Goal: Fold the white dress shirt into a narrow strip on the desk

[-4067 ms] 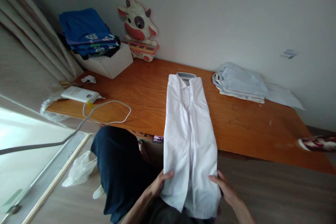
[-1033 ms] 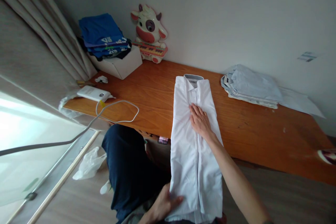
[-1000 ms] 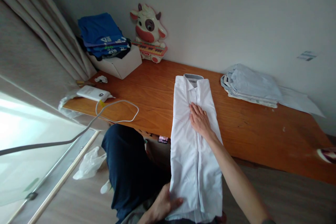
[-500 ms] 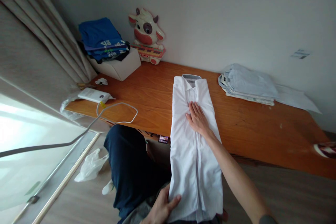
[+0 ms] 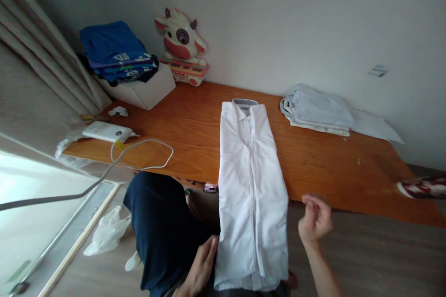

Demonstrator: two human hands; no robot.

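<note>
A white long folded shirt [image 5: 251, 195] lies lengthwise from the table to my lap, collar toward the wall and button placket up the middle. At the lower left edge of the shirt is my left hand [image 5: 200, 262], its fingers stretched out along the fabric; some of the fingertips are hidden. My right hand [image 5: 315, 220] is raised off the shirt on its right side, apart from it. Its fingers curl inward and nothing shows in them.
The wooden table [image 5: 198, 120] bears a stack of blue clothes [image 5: 113, 51] on a white box [image 5: 149, 90], a cow toy keyboard [image 5: 183, 46], a white power bank [image 5: 108, 131] with cable, folded light clothes [image 5: 317, 109] and a shoe-like item [image 5: 423, 187]. A plastic bag [image 5: 108, 232] lies on the floor.
My right hand has lifted off the shirt's front and moved right and down, fingers curling. My left thumb has come off the shirt's top to its side edge. The view shifted slightly.
</note>
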